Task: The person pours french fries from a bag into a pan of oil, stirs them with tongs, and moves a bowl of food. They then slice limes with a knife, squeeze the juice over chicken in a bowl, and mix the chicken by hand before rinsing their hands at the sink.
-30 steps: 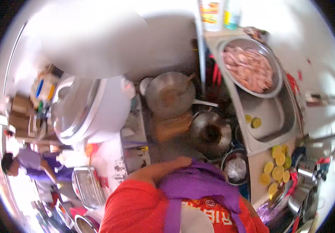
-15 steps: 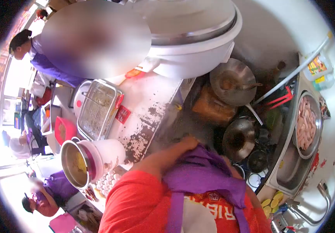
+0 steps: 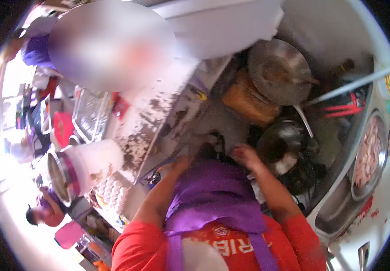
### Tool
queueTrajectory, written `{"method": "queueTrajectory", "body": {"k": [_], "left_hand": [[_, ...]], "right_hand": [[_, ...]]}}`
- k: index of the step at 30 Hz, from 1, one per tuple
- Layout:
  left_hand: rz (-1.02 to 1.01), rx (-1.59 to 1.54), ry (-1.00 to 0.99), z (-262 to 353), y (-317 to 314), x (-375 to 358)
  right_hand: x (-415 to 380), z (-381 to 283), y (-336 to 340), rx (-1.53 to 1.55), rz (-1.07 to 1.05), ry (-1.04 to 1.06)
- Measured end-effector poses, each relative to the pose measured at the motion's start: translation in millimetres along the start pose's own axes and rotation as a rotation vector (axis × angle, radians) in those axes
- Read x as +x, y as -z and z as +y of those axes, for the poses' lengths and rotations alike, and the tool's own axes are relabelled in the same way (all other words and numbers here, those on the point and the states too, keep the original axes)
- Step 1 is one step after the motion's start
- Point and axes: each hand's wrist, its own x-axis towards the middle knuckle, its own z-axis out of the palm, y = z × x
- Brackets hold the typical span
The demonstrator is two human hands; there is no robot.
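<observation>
A purple apron [image 3: 217, 194] hangs over the front of my red shirt. My left hand [image 3: 183, 165] is at the apron's left edge, blurred, with its fingers hidden. On the other side, my right hand [image 3: 245, 156] is apart from the cloth, its fingers loosely bent and nothing visible in them. Just right of that hand is a dark wok [image 3: 281, 147] on the stove. Behind it sits a larger steel wok [image 3: 278, 72] with a long handle, beside a brown, box-like block [image 3: 251, 101].
A white bucket [image 3: 97, 158] and a tray of eggs [image 3: 113, 194] stand at left, by a stained white counter [image 3: 136, 122]. At right, a bowl of pale meat strips [image 3: 369, 153] rests by a steel sink [image 3: 339, 207]. Co-workers are at far left.
The bunched apron has dropped and spread flatter over my front. My left hand has moved left; my right hand has come into view beside the dark wok. The view has shifted.
</observation>
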Motion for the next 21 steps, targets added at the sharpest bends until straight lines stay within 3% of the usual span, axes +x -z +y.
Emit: {"method": "queueTrajectory", "body": {"k": [1, 3, 5, 7, 10, 11, 12, 14, 17, 21], "left_hand": [[-0.043, 0.026, -0.052, -3, -14, -4], [-0.026, 0.178, -0.159, 0, -32, -26], [-0.043, 0.381, -0.184, -4, -70, -30], [-0.169, 0.537, -0.131, -30, -106, 9], [-0.119, 0.41, -0.476, -35, -128, 27], [-0.207, 0.093, -0.43, 3, -112, 15], [-0.29, -0.222, -0.375, 51, -92, -5], [0.079, -0.07, -0.614, 72, -101, -16], [0.361, -0.366, -0.279, 72, -130, 18], [0.285, -1.281, 0.089, 128, -106, -8]], "right_hand": [[-6, 24, -9, 0.162, -0.169, 0.032], [-6, 67, -27, 0.309, -0.246, -0.285], [-10, 158, -30, 0.492, -0.109, -0.54], [0, 152, -34, -0.011, 0.005, -0.354], [-11, 114, -28, -0.745, 0.187, -0.026], [-12, 95, -29, -0.978, 0.251, 0.103], [-16, 73, -32, -0.46, 0.164, 0.011], [-32, 33, -35, 0.565, -0.019, -0.182], [-47, 1, -70, 0.645, 0.063, -0.208], [-84, -85, -125, 0.24, 0.002, -0.259]]}}
